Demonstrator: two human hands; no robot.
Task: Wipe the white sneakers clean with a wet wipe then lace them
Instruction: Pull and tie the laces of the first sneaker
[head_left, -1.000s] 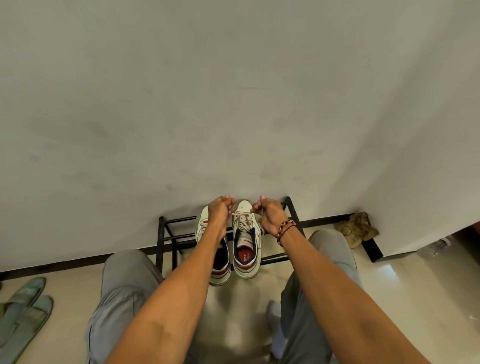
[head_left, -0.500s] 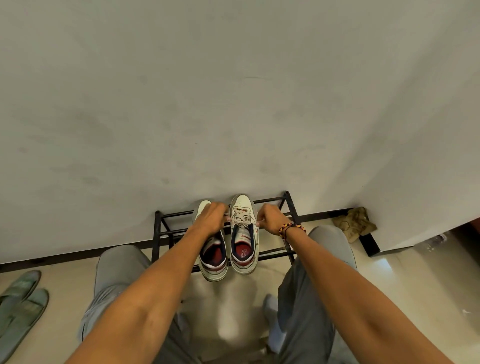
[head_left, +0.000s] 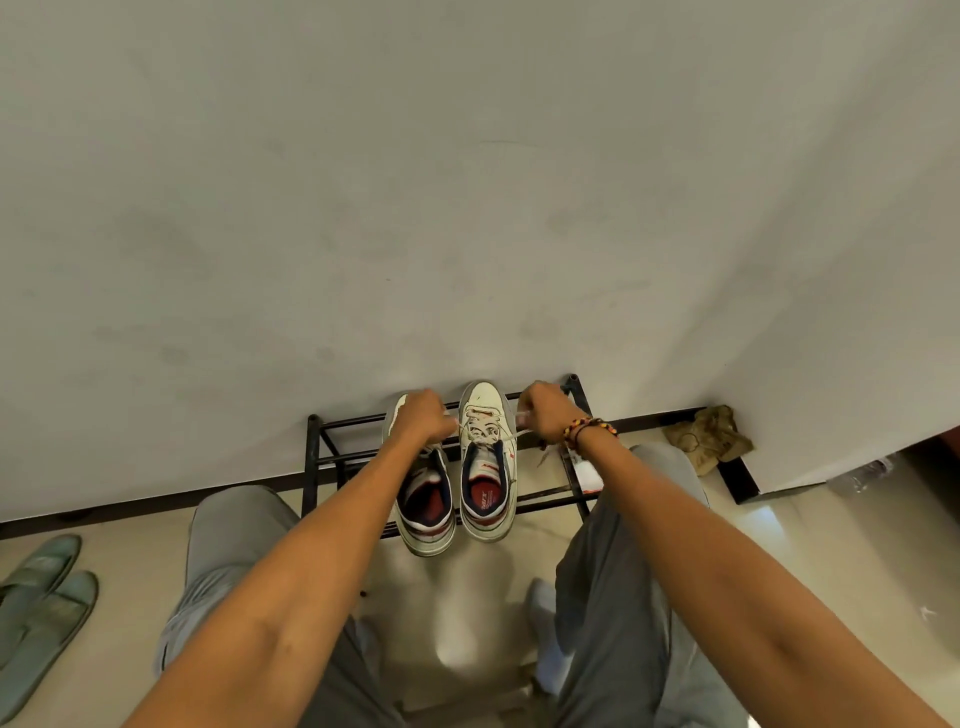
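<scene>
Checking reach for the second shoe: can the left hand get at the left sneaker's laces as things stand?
Probably yes. The left hand sits right above the left sneaker, nothing between them. But it now pinches a lace end of the right sneaker, as does the right hand, so it must let go first.

Grey trousers (head_left: 234, 551); beaded bracelet (head_left: 584, 428).

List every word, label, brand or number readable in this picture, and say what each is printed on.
No text can be read with certainty.
Insole of the right sneaker: a white mark on the red insole, too small and blurred to read.
Insole of the left sneaker: no mark to be made out.
White and red tag on the shoe rack under the right hand: print too blurred to read.
</scene>
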